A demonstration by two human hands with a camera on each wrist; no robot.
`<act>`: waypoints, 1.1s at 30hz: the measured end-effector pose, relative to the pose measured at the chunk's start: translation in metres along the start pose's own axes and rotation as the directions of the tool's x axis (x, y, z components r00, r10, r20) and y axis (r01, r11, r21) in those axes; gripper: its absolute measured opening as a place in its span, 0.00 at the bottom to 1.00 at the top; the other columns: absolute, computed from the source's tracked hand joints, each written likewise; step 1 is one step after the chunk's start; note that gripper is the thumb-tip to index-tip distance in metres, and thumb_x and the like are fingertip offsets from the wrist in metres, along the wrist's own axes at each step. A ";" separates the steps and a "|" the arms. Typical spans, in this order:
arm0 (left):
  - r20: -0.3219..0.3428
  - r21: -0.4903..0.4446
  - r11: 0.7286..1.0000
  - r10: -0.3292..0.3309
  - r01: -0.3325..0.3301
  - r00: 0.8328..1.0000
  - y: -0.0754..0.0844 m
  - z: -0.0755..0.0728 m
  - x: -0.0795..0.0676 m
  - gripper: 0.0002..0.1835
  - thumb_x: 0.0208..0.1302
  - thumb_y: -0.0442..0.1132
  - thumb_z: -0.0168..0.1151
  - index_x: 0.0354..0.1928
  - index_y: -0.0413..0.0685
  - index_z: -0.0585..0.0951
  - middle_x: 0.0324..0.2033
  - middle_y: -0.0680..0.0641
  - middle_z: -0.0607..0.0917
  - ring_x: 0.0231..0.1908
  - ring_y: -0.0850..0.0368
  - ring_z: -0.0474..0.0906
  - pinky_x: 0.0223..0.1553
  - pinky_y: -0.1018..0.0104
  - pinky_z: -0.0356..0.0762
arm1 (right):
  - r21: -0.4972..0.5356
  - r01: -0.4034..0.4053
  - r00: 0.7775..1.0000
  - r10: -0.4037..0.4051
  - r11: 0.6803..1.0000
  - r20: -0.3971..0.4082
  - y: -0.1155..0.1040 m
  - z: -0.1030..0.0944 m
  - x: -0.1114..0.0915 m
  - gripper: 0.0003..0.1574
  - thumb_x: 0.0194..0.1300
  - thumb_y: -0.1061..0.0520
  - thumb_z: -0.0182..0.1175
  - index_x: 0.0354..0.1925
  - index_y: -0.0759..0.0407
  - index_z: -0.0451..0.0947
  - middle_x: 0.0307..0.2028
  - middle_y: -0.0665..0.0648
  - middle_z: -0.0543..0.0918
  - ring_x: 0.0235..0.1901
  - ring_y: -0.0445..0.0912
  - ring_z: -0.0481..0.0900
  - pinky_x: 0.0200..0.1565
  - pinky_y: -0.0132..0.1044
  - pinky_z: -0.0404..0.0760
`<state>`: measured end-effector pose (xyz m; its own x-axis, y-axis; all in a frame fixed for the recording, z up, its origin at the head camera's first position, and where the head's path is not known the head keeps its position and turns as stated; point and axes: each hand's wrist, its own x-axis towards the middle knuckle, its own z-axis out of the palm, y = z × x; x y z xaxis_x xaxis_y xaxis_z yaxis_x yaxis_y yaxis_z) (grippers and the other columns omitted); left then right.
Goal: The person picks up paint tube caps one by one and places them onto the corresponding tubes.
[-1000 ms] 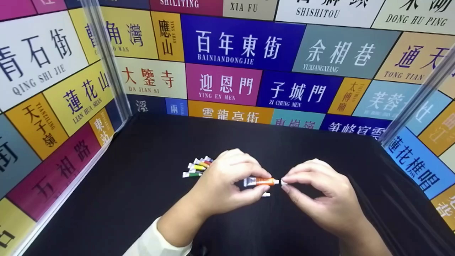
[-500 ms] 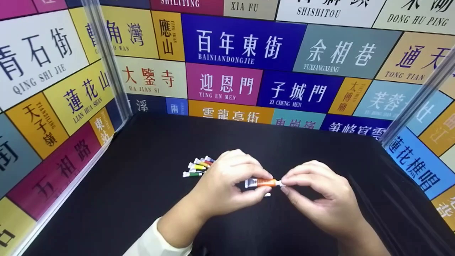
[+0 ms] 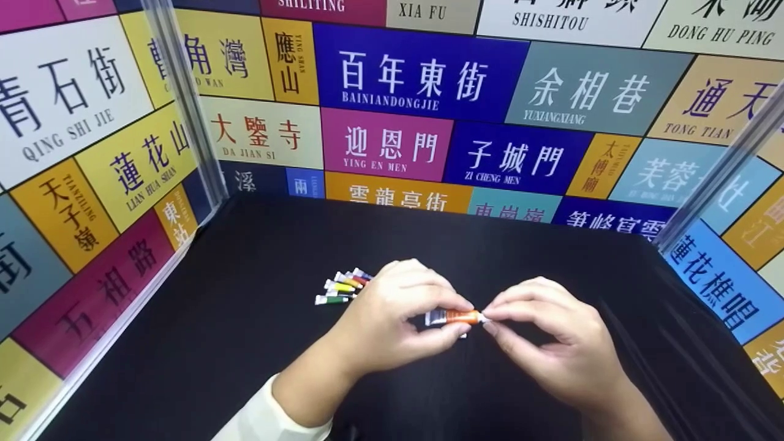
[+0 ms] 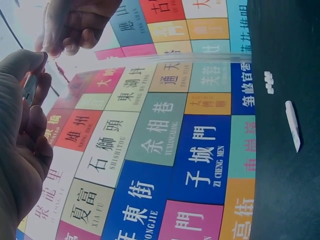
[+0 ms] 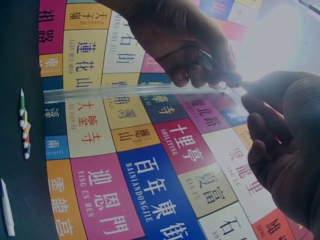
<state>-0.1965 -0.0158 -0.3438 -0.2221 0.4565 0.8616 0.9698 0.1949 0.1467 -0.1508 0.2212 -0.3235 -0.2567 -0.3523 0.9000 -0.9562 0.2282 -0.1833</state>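
Between its thumb and fingers, my left hand grips a small orange paint tube, its flat crimped end to the left. My right hand pinches the small white cap at the tube's nozzle; fingertips hide most of it. Both hands are raised above the black table in the wrist views, where the left hand and right hand meet at the tube. Whether the cap's thread has caught cannot be seen.
Several paint tubes, green, yellow and red among them, lie left of the hands on the black cloth. A white tube and several small white caps also lie there. Panels printed with lettering enclose the table's back and sides.
One second ago the cap was held apart from the nozzle. My right hand and the tube have since come together, and the cap now sits against the nozzle. The tubes on the cloth have not moved.
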 end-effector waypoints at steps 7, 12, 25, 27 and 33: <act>0.014 -0.003 1.000 0.014 -0.014 1.000 -0.002 0.001 -0.001 0.09 0.66 0.46 0.76 0.46 0.57 0.92 0.39 0.59 0.93 0.42 0.63 0.85 0.48 0.67 0.79 | -0.025 -0.028 1.000 0.028 0.999 0.007 0.000 0.000 -0.001 0.06 0.61 0.66 0.77 0.38 0.64 0.91 0.32 0.58 0.90 0.35 0.46 0.84 0.47 0.30 0.81; 0.015 0.004 1.000 0.026 -0.026 1.000 -0.001 0.001 -0.001 0.09 0.66 0.46 0.77 0.46 0.56 0.92 0.39 0.59 0.93 0.42 0.63 0.86 0.48 0.67 0.79 | -0.041 -0.053 0.999 0.053 0.998 0.007 0.001 0.000 -0.002 0.06 0.60 0.65 0.79 0.37 0.63 0.91 0.31 0.58 0.90 0.34 0.45 0.85 0.46 0.29 0.81; 0.020 0.029 0.999 0.033 -0.033 0.999 0.000 0.005 -0.001 0.08 0.66 0.47 0.77 0.45 0.58 0.93 0.39 0.59 0.93 0.42 0.64 0.86 0.49 0.66 0.80 | -0.123 -0.131 0.990 0.137 0.984 0.044 0.009 -0.003 -0.012 0.15 0.51 0.72 0.78 0.29 0.53 0.90 0.26 0.50 0.89 0.29 0.40 0.81 0.38 0.29 0.78; 0.017 0.027 0.999 0.033 -0.033 0.999 0.000 0.005 -0.001 0.08 0.66 0.47 0.77 0.45 0.58 0.93 0.39 0.59 0.93 0.42 0.64 0.86 0.49 0.66 0.80 | -0.129 -0.135 0.989 0.142 0.982 0.048 0.010 -0.004 -0.013 0.16 0.51 0.73 0.77 0.29 0.52 0.90 0.26 0.50 0.89 0.29 0.40 0.81 0.38 0.29 0.78; 0.003 0.016 0.999 0.032 -0.032 0.999 0.000 0.005 -0.001 0.08 0.66 0.46 0.77 0.45 0.57 0.93 0.38 0.59 0.93 0.41 0.63 0.86 0.49 0.67 0.80 | -0.138 -0.165 0.984 0.172 0.977 0.040 0.010 -0.006 -0.014 0.14 0.57 0.72 0.73 0.34 0.52 0.91 0.30 0.51 0.91 0.32 0.40 0.84 0.41 0.27 0.80</act>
<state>-0.1973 -0.0118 -0.3468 -0.1913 0.4652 0.8643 0.9746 0.1945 0.1110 -0.1560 0.2340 -0.3361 -0.4230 -0.3438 0.8384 -0.8720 0.4060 -0.2735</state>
